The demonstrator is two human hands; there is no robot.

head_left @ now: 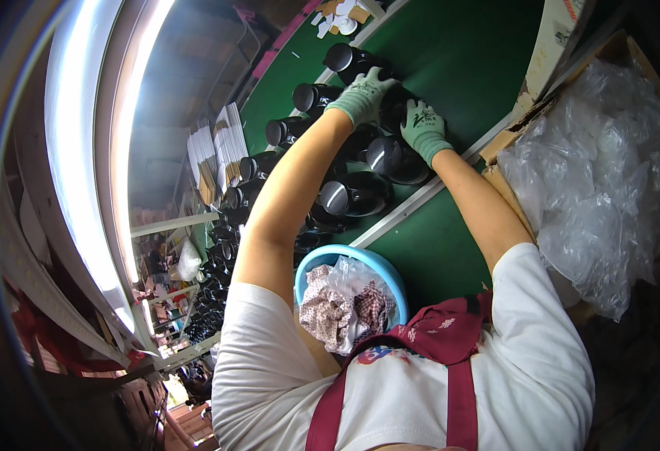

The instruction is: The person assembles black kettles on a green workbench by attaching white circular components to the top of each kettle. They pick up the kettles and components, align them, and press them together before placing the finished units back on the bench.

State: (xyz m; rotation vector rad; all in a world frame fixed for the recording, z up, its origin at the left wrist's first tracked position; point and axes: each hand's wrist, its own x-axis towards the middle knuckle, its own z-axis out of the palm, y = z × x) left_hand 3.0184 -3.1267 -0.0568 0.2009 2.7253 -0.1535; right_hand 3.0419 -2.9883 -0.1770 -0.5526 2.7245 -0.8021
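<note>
Both hands wear pale green knit gloves. Between them is a glossy black jar-like vessel (pixel 394 107), partly covered by the fingers. My left hand (pixel 367 94) curves over its left side, fingers bent against it. On the opposite side, my right hand (pixel 424 128) presses with its fingers curled around the edge. Just nearer to me stands another black vessel (pixel 397 159) with a round top, and beside it a further black vessel (pixel 356 194). One more black vessel (pixel 348 62) lies just beyond my left hand.
Rows of black vessels continue down the left of the green work surface (pixel 473 60). A blue basin (pixel 391 272) with patterned cloths (pixel 330 304) sits near my body. To the right is a carton of clear plastic bags (pixel 593 173). White cardboard sheets (pixel 228 143) stand at left.
</note>
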